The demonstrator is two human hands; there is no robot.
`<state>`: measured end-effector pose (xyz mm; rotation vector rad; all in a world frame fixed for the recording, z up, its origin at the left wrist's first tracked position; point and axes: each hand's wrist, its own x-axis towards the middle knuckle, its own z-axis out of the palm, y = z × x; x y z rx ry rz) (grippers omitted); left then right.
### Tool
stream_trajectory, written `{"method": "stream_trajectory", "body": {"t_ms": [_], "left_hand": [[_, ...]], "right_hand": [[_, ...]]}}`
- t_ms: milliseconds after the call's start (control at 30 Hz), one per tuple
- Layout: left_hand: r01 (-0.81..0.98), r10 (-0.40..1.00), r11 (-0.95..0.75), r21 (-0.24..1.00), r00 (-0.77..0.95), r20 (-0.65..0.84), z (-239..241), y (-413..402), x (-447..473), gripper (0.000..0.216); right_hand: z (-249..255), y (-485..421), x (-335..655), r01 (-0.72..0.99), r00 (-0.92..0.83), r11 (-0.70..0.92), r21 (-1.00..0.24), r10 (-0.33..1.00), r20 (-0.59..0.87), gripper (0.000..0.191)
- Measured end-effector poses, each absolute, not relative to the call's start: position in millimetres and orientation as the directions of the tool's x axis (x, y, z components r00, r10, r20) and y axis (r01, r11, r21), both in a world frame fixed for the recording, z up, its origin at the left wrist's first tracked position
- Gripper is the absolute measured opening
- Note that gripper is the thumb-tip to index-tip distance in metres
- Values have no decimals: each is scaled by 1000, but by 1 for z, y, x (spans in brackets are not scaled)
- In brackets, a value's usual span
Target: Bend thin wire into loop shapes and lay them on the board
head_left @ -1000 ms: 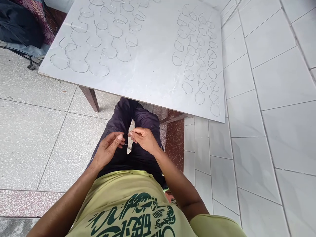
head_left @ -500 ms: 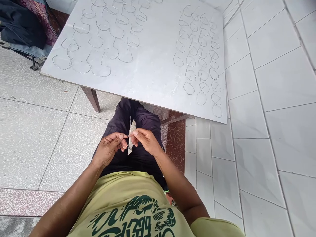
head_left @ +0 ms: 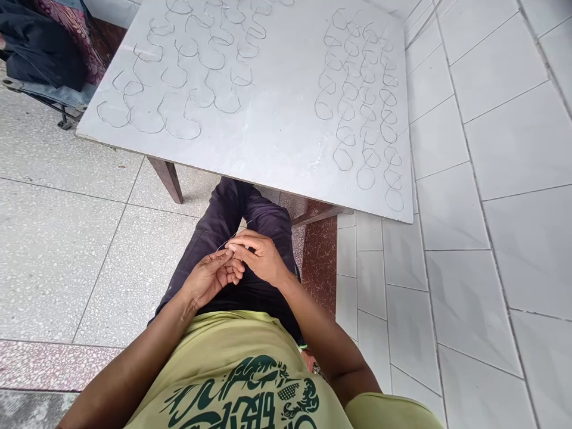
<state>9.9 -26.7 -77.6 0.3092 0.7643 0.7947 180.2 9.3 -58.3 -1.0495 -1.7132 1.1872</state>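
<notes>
Above my lap, both hands meet at a thin piece of wire (head_left: 222, 245). My left hand (head_left: 213, 275) pinches it between thumb and forefinger, with the other fingers curled, palm up. Fingertips of my right hand (head_left: 259, 255) close on the wire right beside the left thumb. A fine strand shows above the fingers, slanting up to the right; the part inside the grip is hidden. On the white table (head_left: 277, 143) ahead lie several curved wire pieces (head_left: 182, 127) at the left and several rows of smaller wire loops (head_left: 343, 158) at the right.
The table's near edge passes over my knees, with a wooden leg (head_left: 166, 179) under its left side. A white tiled wall (head_left: 456, 202) stands close on the right. At the far left is a folding chair (head_left: 74, 98) with dark cloth on it.
My hands have come closer together, the right one overlapping the left fingertips. The strand, upright before, now slants up to the right.
</notes>
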Motion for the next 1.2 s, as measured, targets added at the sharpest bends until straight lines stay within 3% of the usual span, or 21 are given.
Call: {"method": "stream_trajectory", "body": {"t_ms": [167, 300, 467, 733, 967, 1200], "left_hand": [[-326, 847, 532, 782, 226, -482, -69, -16, -12, 47], [-78, 887, 400, 913, 283, -364, -51, -7, -21, 36], [-33, 847, 419, 908, 374, -377, -47, 0, -18, 28], [-102, 873, 444, 890, 273, -404, -55, -19, -8, 25], [-133, 912, 410, 902, 85, -402, -46, -15, 0, 29], [-97, 937, 350, 932, 45, -347, -36, -3, 13, 32]], "right_hand": [[-59, 15, 192, 329, -412, 339, -881, 891, 189, 21], [-58, 18, 198, 395, -476, 409, -823, 857, 197, 22], [-57, 17, 203, 441, -506, 479, -759, 831, 231, 24], [-55, 16, 205, 436, -485, 489, -756, 835, 261, 24], [-39, 15, 208, 475, -366, 326, -817, 918, 153, 18], [-33, 11, 211, 548, -325, 275, -789, 940, 103, 33]]}}
